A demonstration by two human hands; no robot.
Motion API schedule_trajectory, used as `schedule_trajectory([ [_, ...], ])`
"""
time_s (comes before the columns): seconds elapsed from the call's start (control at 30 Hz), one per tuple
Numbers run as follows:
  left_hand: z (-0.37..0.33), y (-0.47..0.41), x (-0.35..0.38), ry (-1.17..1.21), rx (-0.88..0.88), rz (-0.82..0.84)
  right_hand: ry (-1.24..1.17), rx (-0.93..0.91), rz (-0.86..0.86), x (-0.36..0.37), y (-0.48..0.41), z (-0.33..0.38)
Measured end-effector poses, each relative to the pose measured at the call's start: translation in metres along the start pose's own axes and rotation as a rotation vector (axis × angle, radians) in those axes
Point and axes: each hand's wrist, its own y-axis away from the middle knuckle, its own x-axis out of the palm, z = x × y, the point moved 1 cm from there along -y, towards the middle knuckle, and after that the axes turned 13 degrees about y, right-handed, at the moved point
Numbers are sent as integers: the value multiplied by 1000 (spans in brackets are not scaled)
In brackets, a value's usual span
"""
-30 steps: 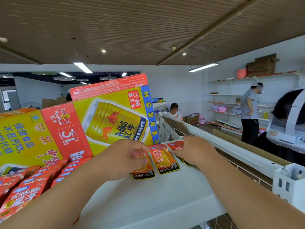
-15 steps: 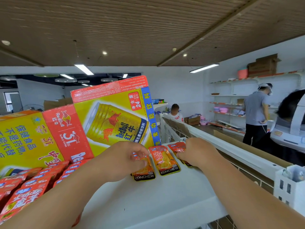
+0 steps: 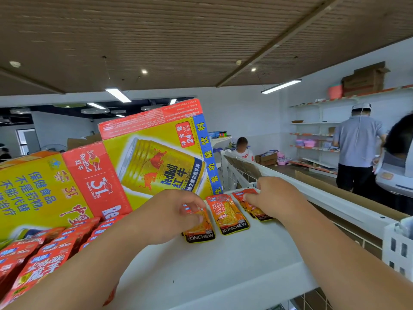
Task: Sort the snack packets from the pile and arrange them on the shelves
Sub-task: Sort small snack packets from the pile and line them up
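Three orange KONCHEW snack packets lie side by side on the white top shelf (image 3: 223, 271). My left hand (image 3: 172, 213) has its fingers curled over the left packet (image 3: 201, 232) and pinches its upper part. The middle packet (image 3: 228, 213) lies free between my hands. My right hand (image 3: 274, 198) covers most of the right packet (image 3: 261, 214), with its fingertips on the packet's top end. Several red snack packets (image 3: 44, 258) are lined up in rows at the shelf's left end.
A yellow and red RedBull carton (image 3: 134, 166) stands at the back of the shelf, right behind the packets. A white perforated basket (image 3: 397, 247) is at the right edge. Beyond the shelf rail, people stand and sit among wall shelves.
Both hands stay on the outer packets with only slight shifts. The person in the background has turned toward the wall shelves.
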Motion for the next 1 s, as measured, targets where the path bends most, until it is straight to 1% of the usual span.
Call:
schedule_trajectory([
  [0.1, 1, -2, 0, 1, -3, -5, -56, -18, -33, -6, 2, 1],
  [0.3, 4, -4, -2, -16, -13, -34, -223, -116, -65, -14, 8, 6],
  [0.37, 6, -5, -5, -48, -17, -60, -242, -150, -112, -21, 14, 11],
  [0.47, 2, -7, -4, -152, 13, -100, -257, -187, -154, -32, 27, 25],
  [0.57, -8, -4, 2, -338, 105, -143, -238, -213, -139, -41, 44, 43],
  [0.63, -15, 1, 0, -395, 163, -165, -220, -220, -135, -50, 55, 54],
  [0.73, -20, 17, -18, -405, 193, -194, -189, -225, -137, -67, 74, 72],
  [0.87, -18, 61, -62, -412, 217, -226, -171, -224, -153, -94, 104, 106],
  [1.0, -6, 121, -119, -415, 168, -276, -167, -245, -174, -127, 138, 154],
])
